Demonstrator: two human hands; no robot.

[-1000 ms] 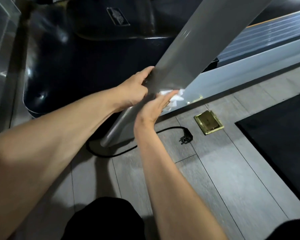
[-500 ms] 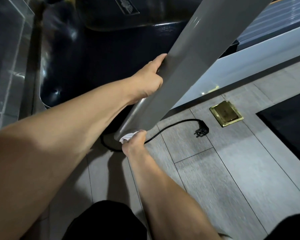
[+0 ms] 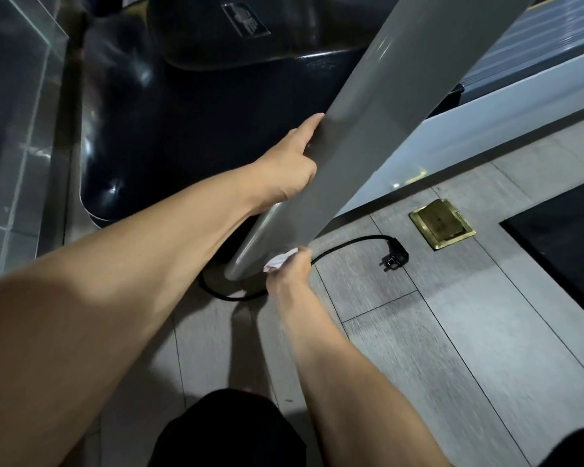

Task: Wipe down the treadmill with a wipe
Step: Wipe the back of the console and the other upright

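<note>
Right hand [image 3: 289, 273] grips a crumpled white wipe [image 3: 280, 261], fingers curled round it, pressing it against the foot of the treadmill's grey upright post [image 3: 368, 129], right where the post meets the floor. Left hand [image 3: 289, 166] grips the post's left edge higher up; fingers wrap behind the post, so only thumb side and knuckles show. Around: a black power cord [image 3: 348, 246] loops round the post base and runs right across the grey plank floor [image 3: 452, 348], ending in an unplugged plug [image 3: 393, 259]; cord passes just beside the right hand. Brass floor socket [image 3: 441, 223], lid closed, sits right of the plug, near the corner of a black mat [image 3: 563, 237]. Dark glossy motor cover [image 3: 182, 129] behind the post; belt deck [image 3: 536, 38] and pale side rail [image 3: 503, 96] toward the top right corner. Post's long axis is a diagonal, lower centre to upper right. Both forearms extended forward, right one lower and reaching down.
</note>
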